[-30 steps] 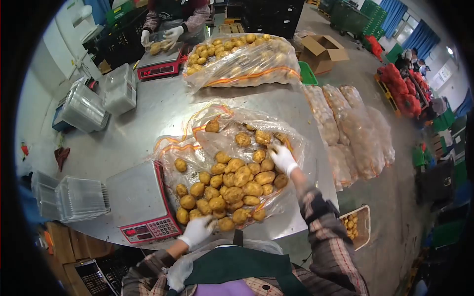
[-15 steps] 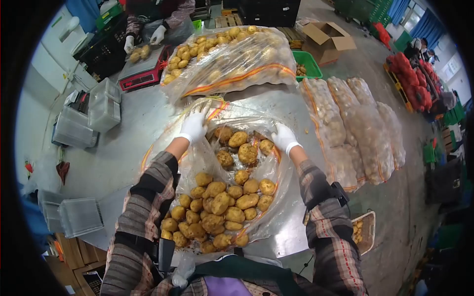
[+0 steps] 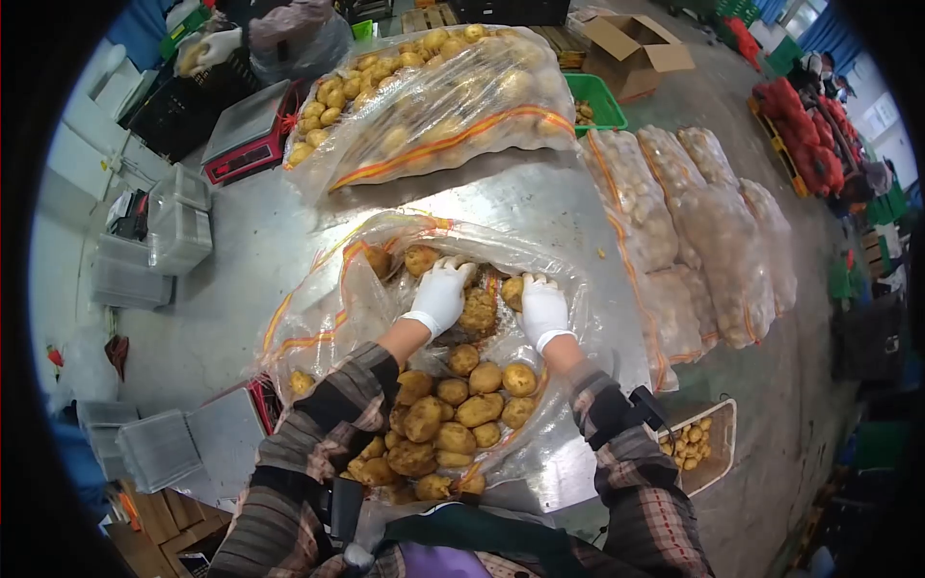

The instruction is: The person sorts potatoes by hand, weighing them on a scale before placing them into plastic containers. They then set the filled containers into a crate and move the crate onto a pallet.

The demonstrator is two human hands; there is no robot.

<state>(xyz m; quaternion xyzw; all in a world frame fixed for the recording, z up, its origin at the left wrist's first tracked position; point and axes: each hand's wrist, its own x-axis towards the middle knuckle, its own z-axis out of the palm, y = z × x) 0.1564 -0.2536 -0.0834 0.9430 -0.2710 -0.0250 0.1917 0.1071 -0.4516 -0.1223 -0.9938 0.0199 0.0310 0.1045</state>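
Note:
An opened clear plastic bag (image 3: 318, 328) with orange stripes lies on the metal table, and brown potatoes (image 3: 422, 421) are heaped in its near part. My left hand (image 3: 441, 294), in a white glove, curls over a potato near the bag's far side. To its right my right hand (image 3: 543, 306), also gloved, has its fingers bent over another potato (image 3: 513, 293). Between the hands sits a large, dirt-covered potato (image 3: 478, 311). Both hands partly hide what lies under their fingers.
A full potato bag (image 3: 443, 116) lies across the far table, beside a red scale (image 3: 241, 135). Filled bags (image 3: 713, 231) stand at right, a potato basket (image 3: 728, 448) at lower right. Clear containers (image 3: 180, 220) are at left. A co-worker's gloved hand (image 3: 210, 48) shows at upper left.
Both my hands have moved from the bag's edges inward onto potatoes. The bag's left side now lies spread further out. The co-worker's hands have left the scale, which is now bare.

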